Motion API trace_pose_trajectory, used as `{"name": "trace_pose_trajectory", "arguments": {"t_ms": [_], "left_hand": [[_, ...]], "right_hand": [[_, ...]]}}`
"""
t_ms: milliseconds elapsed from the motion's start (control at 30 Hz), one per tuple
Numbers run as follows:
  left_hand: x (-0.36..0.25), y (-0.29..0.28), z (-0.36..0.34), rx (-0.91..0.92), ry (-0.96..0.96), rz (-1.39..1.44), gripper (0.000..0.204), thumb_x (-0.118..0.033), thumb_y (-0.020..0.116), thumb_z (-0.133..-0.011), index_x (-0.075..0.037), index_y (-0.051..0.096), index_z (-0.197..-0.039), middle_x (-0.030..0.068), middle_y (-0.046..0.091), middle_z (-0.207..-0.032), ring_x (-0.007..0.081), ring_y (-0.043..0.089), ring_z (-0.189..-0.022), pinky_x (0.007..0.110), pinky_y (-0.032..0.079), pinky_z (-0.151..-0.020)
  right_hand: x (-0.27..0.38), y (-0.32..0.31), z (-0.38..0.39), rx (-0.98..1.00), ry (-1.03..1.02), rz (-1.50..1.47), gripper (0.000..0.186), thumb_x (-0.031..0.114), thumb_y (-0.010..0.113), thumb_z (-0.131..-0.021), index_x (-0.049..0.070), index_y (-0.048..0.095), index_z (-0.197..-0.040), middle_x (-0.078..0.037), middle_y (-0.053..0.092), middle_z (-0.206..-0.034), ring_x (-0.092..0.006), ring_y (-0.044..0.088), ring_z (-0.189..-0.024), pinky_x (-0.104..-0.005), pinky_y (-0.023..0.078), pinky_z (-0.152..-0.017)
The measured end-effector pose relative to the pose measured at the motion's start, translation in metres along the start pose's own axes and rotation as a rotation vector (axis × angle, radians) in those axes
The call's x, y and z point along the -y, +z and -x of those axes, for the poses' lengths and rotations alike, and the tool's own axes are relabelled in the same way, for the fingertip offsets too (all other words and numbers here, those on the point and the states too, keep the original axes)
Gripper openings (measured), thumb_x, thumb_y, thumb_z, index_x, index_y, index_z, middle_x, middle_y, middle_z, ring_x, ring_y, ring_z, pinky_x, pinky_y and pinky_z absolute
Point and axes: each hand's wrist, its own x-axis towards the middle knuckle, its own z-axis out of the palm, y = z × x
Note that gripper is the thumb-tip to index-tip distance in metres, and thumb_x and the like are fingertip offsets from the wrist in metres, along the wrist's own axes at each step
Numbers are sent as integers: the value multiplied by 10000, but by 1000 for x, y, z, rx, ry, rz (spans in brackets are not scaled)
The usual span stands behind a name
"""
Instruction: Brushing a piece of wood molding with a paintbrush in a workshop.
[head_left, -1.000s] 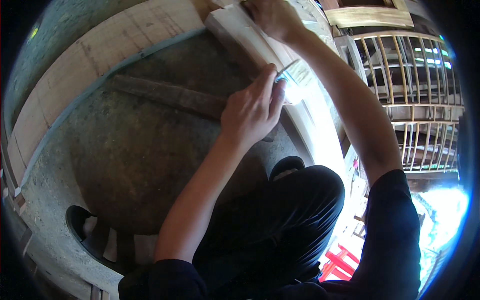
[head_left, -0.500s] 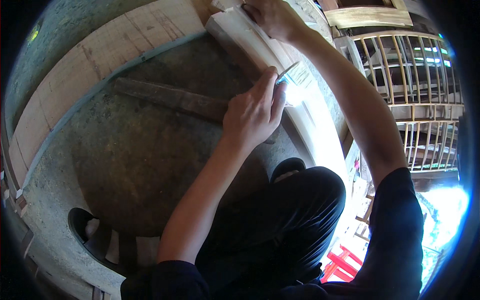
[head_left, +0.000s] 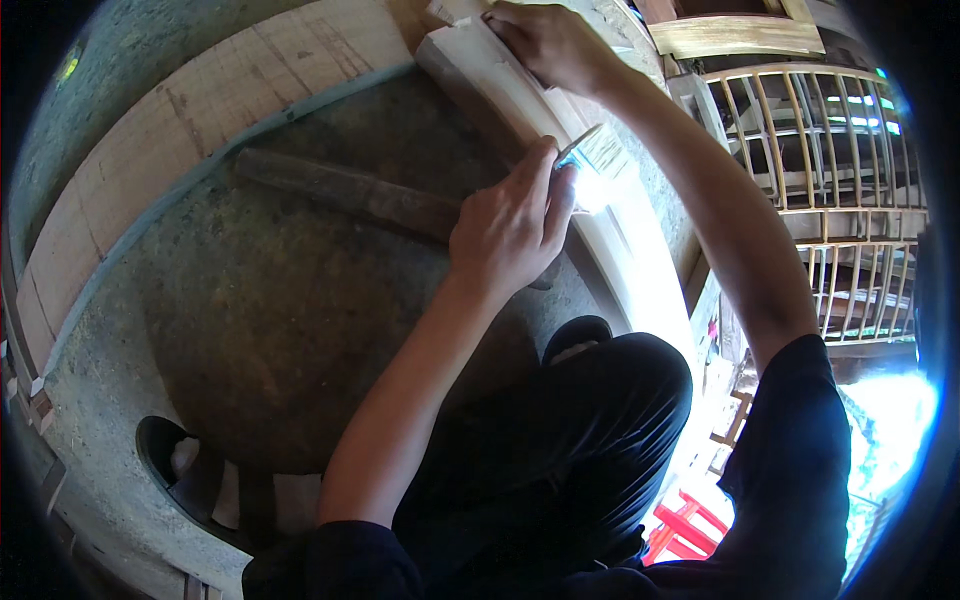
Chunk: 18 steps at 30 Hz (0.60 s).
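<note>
Reaching forward, the right hand (head_left: 558,45) curls (grip unclear) over timber (head_left: 478,68); the left hand (head_left: 506,222) pinches a glare-lit object (head_left: 604,154).

1. Bare left forearm (head_left: 405,390), below a short black left sleeve (head_left: 335,562): slants forward and rightward.
2. Bare left hand (head_left: 503,238): back uppermost; thumb (head_left: 560,205) and forefinger (head_left: 533,168) extended, closed in a pinch grip.
3. Bare right forearm (head_left: 705,185): reaches farther forward, slanting leftward; right elbow (head_left: 785,325) slightly bent.
4. Bare right hand (head_left: 562,48): fingers (head_left: 505,30) curled, tips partly hidden.
</note>
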Motion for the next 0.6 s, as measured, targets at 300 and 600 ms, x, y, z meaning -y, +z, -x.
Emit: {"name": "trace_pose_trajectory", "arguments": {"t_ms": [300, 600], "left_hand": [[-2, -2, -3, 8, -3, -13, 307, -332, 491, -1073, -57, 528, -1204, 214, 721, -920, 406, 716, -727, 506, 586, -610], [-3, 2, -2, 16, 43, -60, 398, -347, 433, -1109, -4, 575, -1255, 225, 741, -911, 328, 762, -756, 419, 623, -612]], "right_hand": [[15, -3, 0, 46, 9, 97, 142, 173, 601, -968, 36, 584, -935, -243, 659, -806, -443, 670, -760, -518, 524, -666], [28, -14, 7, 142, 222, 134, 278, 276, 507, -1028, 47, 663, -1017, -230, 707, -859, -446, 699, -833, -550, 527, -717]]}}
